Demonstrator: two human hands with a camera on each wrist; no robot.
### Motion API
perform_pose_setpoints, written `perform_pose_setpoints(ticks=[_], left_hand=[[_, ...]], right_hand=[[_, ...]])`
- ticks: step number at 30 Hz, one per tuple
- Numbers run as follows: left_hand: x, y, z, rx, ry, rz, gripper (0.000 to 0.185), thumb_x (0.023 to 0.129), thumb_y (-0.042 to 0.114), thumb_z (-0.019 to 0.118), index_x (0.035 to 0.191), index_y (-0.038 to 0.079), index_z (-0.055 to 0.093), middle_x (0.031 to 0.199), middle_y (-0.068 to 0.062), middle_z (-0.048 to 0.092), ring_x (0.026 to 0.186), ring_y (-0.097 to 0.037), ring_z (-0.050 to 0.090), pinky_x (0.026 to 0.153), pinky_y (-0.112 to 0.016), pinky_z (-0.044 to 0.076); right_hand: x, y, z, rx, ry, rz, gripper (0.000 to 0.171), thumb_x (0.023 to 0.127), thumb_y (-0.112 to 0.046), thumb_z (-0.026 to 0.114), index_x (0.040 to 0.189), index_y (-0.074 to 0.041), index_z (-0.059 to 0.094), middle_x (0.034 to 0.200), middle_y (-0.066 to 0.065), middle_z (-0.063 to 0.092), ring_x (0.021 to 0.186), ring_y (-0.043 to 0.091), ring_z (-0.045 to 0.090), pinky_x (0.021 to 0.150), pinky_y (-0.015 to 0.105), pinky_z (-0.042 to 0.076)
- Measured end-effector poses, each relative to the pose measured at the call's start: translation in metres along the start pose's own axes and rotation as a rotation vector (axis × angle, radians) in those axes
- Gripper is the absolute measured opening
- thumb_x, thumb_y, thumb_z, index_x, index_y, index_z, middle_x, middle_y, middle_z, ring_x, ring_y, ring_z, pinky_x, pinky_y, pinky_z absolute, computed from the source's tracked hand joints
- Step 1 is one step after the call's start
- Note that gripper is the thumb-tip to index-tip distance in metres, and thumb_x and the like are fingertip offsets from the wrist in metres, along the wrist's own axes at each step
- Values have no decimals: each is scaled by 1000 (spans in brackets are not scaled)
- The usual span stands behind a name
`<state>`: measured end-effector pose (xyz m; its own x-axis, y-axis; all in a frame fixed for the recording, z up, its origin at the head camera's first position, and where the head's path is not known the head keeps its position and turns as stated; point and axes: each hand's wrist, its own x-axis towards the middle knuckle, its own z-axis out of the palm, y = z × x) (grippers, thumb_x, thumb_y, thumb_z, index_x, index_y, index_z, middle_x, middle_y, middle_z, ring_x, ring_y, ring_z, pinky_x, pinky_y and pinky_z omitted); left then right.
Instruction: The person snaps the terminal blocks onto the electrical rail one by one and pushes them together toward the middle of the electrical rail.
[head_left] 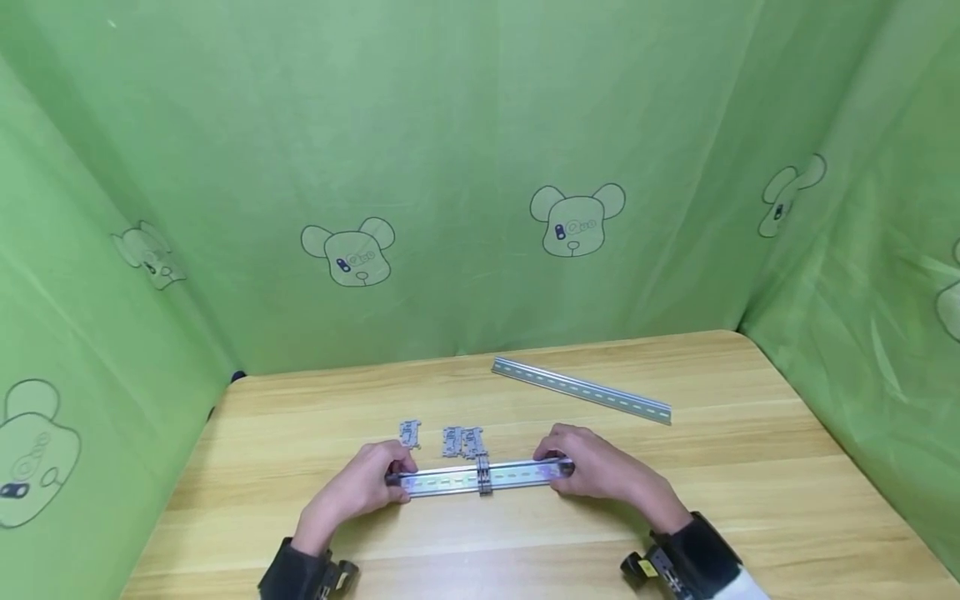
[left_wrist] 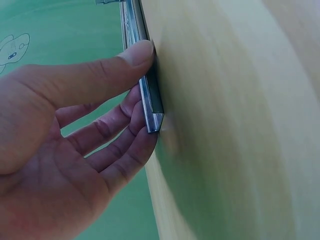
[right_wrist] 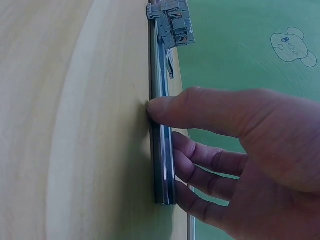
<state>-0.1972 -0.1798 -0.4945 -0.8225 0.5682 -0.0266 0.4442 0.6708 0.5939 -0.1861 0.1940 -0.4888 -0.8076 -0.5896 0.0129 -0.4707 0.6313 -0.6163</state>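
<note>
A slotted metal DIN rail [head_left: 517, 475] lies crosswise in front of me, close over the wooden table. My left hand [head_left: 369, 477] grips its left end, thumb on the near edge and fingers on the far edge. At the other end my right hand [head_left: 600, 467] holds it the same way, as the right wrist view also shows. Near the middle of the rail, grey terminal blocks [head_left: 483, 475] stand clipped across it, seen larger as the grey block group [right_wrist: 172, 22] in the right wrist view.
Just behind the rail lie two loose grey terminal blocks [head_left: 462, 442] side by side, with another grey block [head_left: 409, 432] to their left. A second slotted rail [head_left: 581, 389] rests diagonally toward the back right of the table [head_left: 315, 400]. Green curtains [head_left: 465, 167] surround the table.
</note>
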Motion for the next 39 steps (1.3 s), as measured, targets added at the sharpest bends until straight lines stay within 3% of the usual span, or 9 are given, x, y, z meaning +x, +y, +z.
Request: perform_pose_setpoints(ticks=[5,9,15,20,24,28,32,35,39], left_hand=[[3,-1,1,-21,-1,10,31,73,5,89,99,5,72,92,0,66,80,-18,60,72,-30,53],[4,-5,-2,-68,7,13,31,77,9,88,104,3,73,92,-2,68,82,-18,62,74,-32,56],[14,-2,-22,-98,-7,0,24,88,3,76,111,-3,71,92,-2,69,83,-14,63,76,-26,56],[57,15,-41,-33,3,22,23,93,1,69,116,-5,68,93,-6,70,85,-18,65,80,-31,58],[100,28,-46,63,-5,52,30,95,5,70,124,-3,67,112,-16,70,103,-28,66,94,-42,55],[138,33,-39,140,-58,67,42,96,11,70,135,0,60,135,-21,61,124,-37,58,106,-49,48],[170,37,-24,199,-84,52,55,95,15,73,145,4,53,147,-20,51,133,-36,50,112,-48,42],[188,45,-16,211,-110,63,59,93,13,76,147,7,53,147,-19,51,130,-33,51,111,-46,42],[207,57,-8,253,-151,101,55,88,6,79,140,8,61,133,-16,59,114,-27,55,100,-41,49]], right_hand=[[-4,8,-10,-22,27,23,38,85,-13,81,120,-1,69,110,8,67,100,26,64,88,43,57],[-14,18,-27,-53,116,51,43,87,-14,80,124,1,66,116,13,67,106,32,64,92,50,55],[-29,44,-53,-118,223,133,49,86,-12,81,129,1,64,123,19,63,112,41,61,96,60,51],[-34,64,-63,-204,304,180,57,81,-10,84,132,3,61,126,25,58,112,46,57,95,64,49],[-34,75,-60,-232,341,195,69,80,-17,87,138,3,56,134,32,50,117,52,51,96,69,45],[-32,80,-52,-235,325,223,79,83,-28,86,145,3,49,142,37,41,125,57,44,97,73,41],[-34,83,-49,-279,322,223,76,84,-25,84,146,2,48,142,35,42,125,55,45,95,73,43],[-39,84,-50,-336,350,226,70,81,-17,81,142,0,53,136,32,48,120,52,49,91,70,47],[-46,85,-51,-369,354,246,66,77,-12,77,139,-1,57,130,29,53,114,49,53,86,66,51]])
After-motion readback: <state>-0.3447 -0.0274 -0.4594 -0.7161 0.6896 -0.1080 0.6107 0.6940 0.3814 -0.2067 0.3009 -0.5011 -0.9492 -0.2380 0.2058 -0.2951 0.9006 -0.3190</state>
